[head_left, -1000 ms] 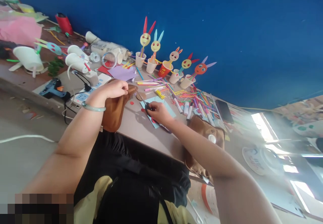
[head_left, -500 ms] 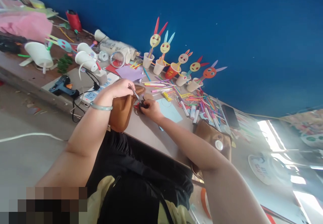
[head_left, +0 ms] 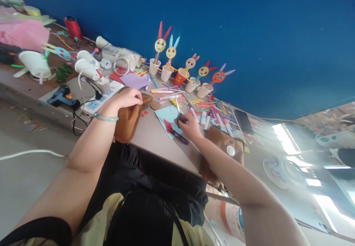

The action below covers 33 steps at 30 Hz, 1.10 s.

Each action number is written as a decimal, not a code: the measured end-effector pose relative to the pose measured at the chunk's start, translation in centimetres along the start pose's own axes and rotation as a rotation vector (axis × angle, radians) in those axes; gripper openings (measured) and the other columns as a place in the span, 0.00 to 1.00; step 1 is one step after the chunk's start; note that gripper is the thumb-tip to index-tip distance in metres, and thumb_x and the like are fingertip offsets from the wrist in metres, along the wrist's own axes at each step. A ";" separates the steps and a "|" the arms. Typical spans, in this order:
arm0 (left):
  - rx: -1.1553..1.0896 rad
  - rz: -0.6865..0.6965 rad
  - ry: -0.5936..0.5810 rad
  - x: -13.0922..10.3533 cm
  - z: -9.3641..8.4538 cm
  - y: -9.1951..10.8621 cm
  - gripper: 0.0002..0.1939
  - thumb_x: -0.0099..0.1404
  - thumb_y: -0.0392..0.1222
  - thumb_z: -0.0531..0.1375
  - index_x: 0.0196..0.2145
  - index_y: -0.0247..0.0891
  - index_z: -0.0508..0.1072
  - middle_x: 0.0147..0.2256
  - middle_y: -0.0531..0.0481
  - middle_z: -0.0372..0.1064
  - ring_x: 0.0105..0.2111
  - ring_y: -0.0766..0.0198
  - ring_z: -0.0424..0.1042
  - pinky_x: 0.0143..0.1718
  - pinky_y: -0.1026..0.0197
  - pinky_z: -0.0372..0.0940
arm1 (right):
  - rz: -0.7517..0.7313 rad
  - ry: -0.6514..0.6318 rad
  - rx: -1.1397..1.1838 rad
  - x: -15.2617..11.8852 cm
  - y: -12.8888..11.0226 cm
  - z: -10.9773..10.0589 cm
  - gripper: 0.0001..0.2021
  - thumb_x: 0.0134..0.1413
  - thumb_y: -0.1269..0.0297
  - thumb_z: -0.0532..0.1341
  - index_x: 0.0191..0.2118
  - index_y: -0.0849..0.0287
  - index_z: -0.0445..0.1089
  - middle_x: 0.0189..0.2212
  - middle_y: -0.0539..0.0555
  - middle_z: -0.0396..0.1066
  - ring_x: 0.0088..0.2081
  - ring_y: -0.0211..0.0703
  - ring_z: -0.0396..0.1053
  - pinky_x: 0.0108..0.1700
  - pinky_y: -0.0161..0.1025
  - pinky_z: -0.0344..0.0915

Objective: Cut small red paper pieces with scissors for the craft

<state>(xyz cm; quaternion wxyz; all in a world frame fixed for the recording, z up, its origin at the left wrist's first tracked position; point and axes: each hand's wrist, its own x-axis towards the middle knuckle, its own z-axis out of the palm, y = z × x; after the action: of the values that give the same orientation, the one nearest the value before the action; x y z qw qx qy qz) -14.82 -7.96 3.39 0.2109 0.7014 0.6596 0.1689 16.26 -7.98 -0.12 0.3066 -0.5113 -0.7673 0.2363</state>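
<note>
My right hand (head_left: 190, 125) grips a pair of scissors (head_left: 177, 103) by the dark handles, blades pointing away over the light blue paper (head_left: 162, 117). My left hand (head_left: 130, 97) hovers at the brown pouch (head_left: 127, 124), thumb and fingertips pinched together; what they hold, if anything, is too small to make out. Small red paper dots (head_left: 144, 113) lie on the table just right of the pouch, near a brown round disc (head_left: 155, 105). On the blue paper rest a red paper scrap (head_left: 167, 124) and a dark marker pen (head_left: 179, 136).
Paper cups with rabbit-faced spoons (head_left: 171, 53) line the blue wall. Coloured sticks and markers (head_left: 210, 110) spread across the table. At left are a power strip (head_left: 94, 103) with cords and a glue gun (head_left: 59, 95). A brown bag (head_left: 219, 157) sits under my right forearm.
My right hand has moved right with the scissors, away from my left hand and onto the blue paper. The red dots and marker pen now show. My left hand stays by the pouch.
</note>
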 end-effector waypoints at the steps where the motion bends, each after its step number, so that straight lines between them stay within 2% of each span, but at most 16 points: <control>1: 0.069 0.010 -0.008 -0.2 0.1 0.6 0.13 0.56 0.48 0.58 0.32 0.39 0.79 0.29 0.49 0.76 0.31 0.60 0.72 0.32 0.63 0.61 | 0.013 0.014 0.003 -0.4 0.5 -0.4 0.13 0.44 0.62 0.60 0.16 0.57 0.56 0.18 0.48 0.60 0.24 0.36 0.57 0.28 0.36 0.53; 5: 0.391 0.035 -0.080 -1.3 1.7 3.6 0.17 0.63 0.38 0.50 0.34 0.33 0.79 0.38 0.37 0.78 0.38 0.54 0.75 0.40 0.59 0.65 | 0.078 0.050 0.015 -1.9 1.5 -2.1 0.14 0.45 0.60 0.61 0.17 0.57 0.58 0.18 0.48 0.60 0.24 0.36 0.56 0.27 0.36 0.52; 9: 0.557 -0.073 -0.092 -2.3 3.3 5.8 0.18 0.62 0.32 0.52 0.42 0.27 0.78 0.45 0.29 0.75 0.46 0.47 0.75 0.44 0.54 0.68 | 0.114 0.028 0.006 -3.1 1.7 -4.4 0.13 0.44 0.60 0.62 0.18 0.57 0.59 0.18 0.47 0.60 0.23 0.36 0.55 0.26 0.36 0.53; 12: 0.583 -0.123 -0.099 -2.0 3.7 6.1 0.19 0.61 0.30 0.51 0.43 0.24 0.78 0.42 0.26 0.76 0.45 0.44 0.76 0.44 0.51 0.69 | 0.080 -0.028 0.016 -3.9 2.0 -6.0 0.12 0.45 0.61 0.62 0.19 0.58 0.61 0.19 0.48 0.62 0.24 0.37 0.58 0.27 0.35 0.54; 16: 0.618 -0.121 -0.121 -1.3 3.3 5.5 0.19 0.60 0.34 0.51 0.42 0.27 0.79 0.42 0.28 0.76 0.45 0.44 0.76 0.44 0.52 0.69 | 0.011 -0.142 0.005 -4.6 2.1 -7.5 0.11 0.46 0.63 0.61 0.19 0.58 0.63 0.20 0.49 0.65 0.26 0.38 0.60 0.29 0.35 0.56; 20: 0.591 -0.104 -0.169 -1.4 2.8 5.4 0.17 0.60 0.35 0.51 0.36 0.31 0.80 0.39 0.29 0.77 0.43 0.43 0.76 0.43 0.50 0.69 | -0.022 -0.255 -0.011 -5.3 1.7 -8.2 0.13 0.48 0.64 0.61 0.19 0.57 0.59 0.19 0.48 0.62 0.24 0.37 0.58 0.29 0.35 0.54; 23: 0.536 -0.146 -0.202 -1.5 2.5 5.8 0.15 0.59 0.36 0.52 0.34 0.32 0.80 0.39 0.28 0.77 0.43 0.41 0.76 0.41 0.49 0.68 | -0.049 -0.287 -0.092 -6.2 1.3 -8.7 0.14 0.48 0.66 0.61 0.18 0.57 0.56 0.19 0.48 0.62 0.24 0.37 0.58 0.29 0.36 0.52; 28: 0.578 -0.231 -0.211 -1.0 2.7 7.0 0.17 0.60 0.36 0.52 0.38 0.30 0.79 0.43 0.28 0.76 0.45 0.41 0.75 0.40 0.52 0.67 | -0.044 -0.335 -0.273 -9.0 0.9 -9.7 0.15 0.49 0.65 0.62 0.18 0.58 0.57 0.20 0.48 0.63 0.24 0.37 0.59 0.32 0.37 0.51; 30: 0.600 -0.170 -0.237 -1.0 2.7 7.6 0.18 0.61 0.37 0.52 0.40 0.28 0.78 0.45 0.28 0.75 0.46 0.41 0.74 0.41 0.52 0.66 | -0.003 -0.343 -0.324 -10.3 0.8 -9.9 0.15 0.50 0.65 0.62 0.19 0.58 0.58 0.21 0.48 0.64 0.25 0.37 0.59 0.33 0.38 0.50; 33: 0.636 0.026 -0.253 -1.0 2.1 8.4 0.19 0.61 0.39 0.51 0.40 0.29 0.78 0.44 0.30 0.76 0.45 0.44 0.74 0.43 0.53 0.66 | 0.042 -0.318 -0.309 -11.8 0.5 -9.6 0.13 0.51 0.65 0.62 0.20 0.58 0.60 0.22 0.48 0.65 0.26 0.37 0.60 0.34 0.38 0.50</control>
<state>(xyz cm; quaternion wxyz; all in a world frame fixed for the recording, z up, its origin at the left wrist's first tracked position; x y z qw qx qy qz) -6.68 -9.45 6.00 0.0597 0.7559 0.6386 -0.1310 26.80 -18.27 3.53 0.0947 -0.5245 -0.8222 0.1999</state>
